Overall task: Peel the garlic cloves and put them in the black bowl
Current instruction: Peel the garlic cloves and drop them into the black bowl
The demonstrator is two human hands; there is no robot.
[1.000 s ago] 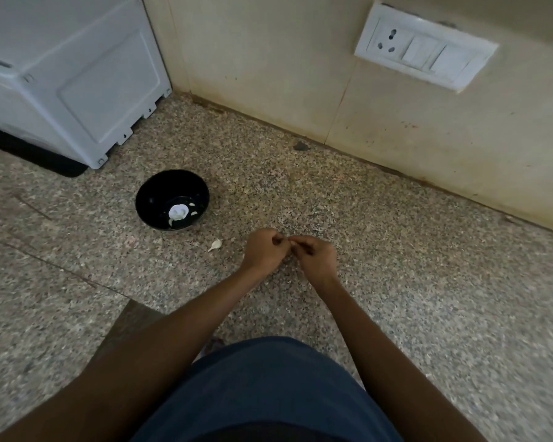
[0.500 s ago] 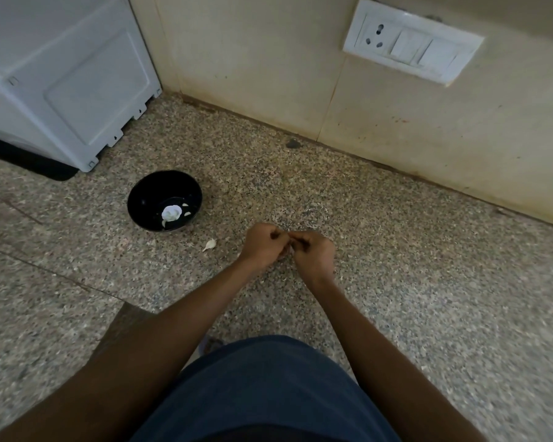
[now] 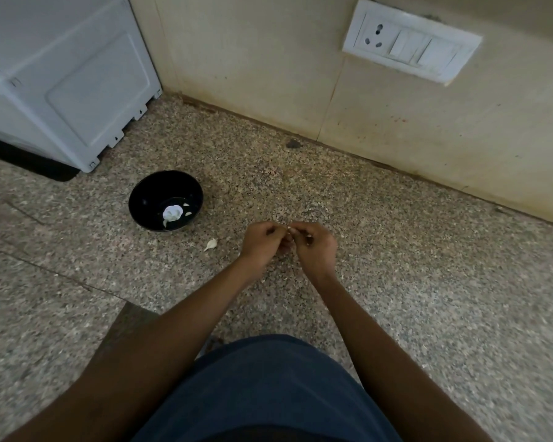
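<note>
1. At centre frame, a small pale garlic clove (image 3: 289,230) is pinched between the curled fingers of the left hand (image 3: 264,242) and right hand (image 3: 316,247).
2. The black bowl (image 3: 166,200), left of centre, is seen holding white garlic pieces.
3. One loose clove (image 3: 211,244) is seen on the speckled floor (image 3: 396,266) between bowl and hands.

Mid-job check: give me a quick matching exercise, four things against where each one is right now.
Things:
1. black bowl
2. loose garlic clove
3. switch panel
4. white appliance

Places:
A. on the wall, upper right
B. on the floor between bowl and left hand
C. far left corner
D. on the floor, just in front of the appliance

Pairs: 1-D, 2-B, 3-A, 4-C
</note>
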